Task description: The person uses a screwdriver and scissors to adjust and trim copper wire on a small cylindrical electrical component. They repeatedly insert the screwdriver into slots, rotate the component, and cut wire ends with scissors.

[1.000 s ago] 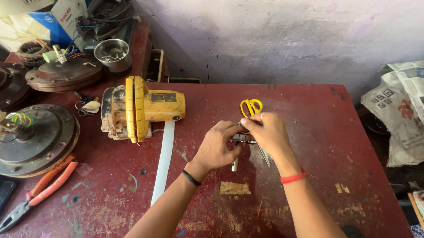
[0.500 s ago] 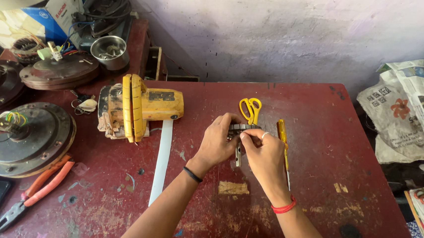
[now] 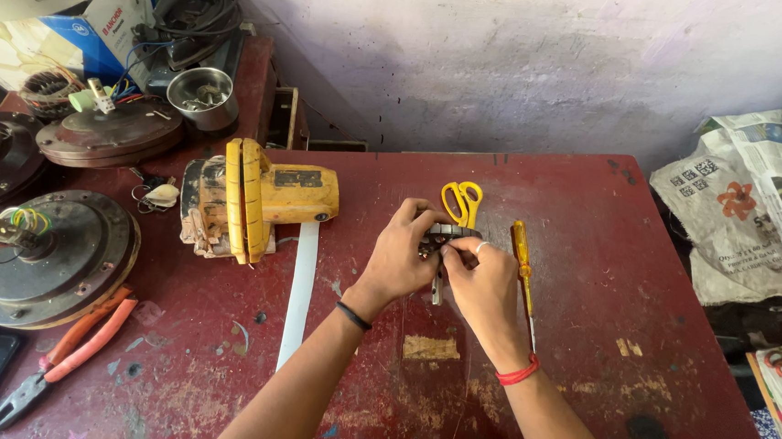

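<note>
On the red table [image 3: 593, 215], mid-scene: both hands meet over a small dark metal part [image 3: 443, 239].
Left hand [image 3: 400, 252]: fingers closed on the part's left side.
Right hand [image 3: 483, 285]: fingertips pinched on the same part from the right.
Part's place: held just above the table, near the yellow scissors [image 3: 462, 200], left of the yellow-handled screwdriver [image 3: 522, 256].
Left of hands: yellow power tool [image 3: 259, 198], white strip [image 3: 299, 291].
Far left: blue-and-white cardboard box [image 3: 102, 16], rectangular, tilted.
Right edge: crumpled newspaper [image 3: 740, 207] with a red flower print.
Near left: orange pliers [image 3: 60, 357].
</note>
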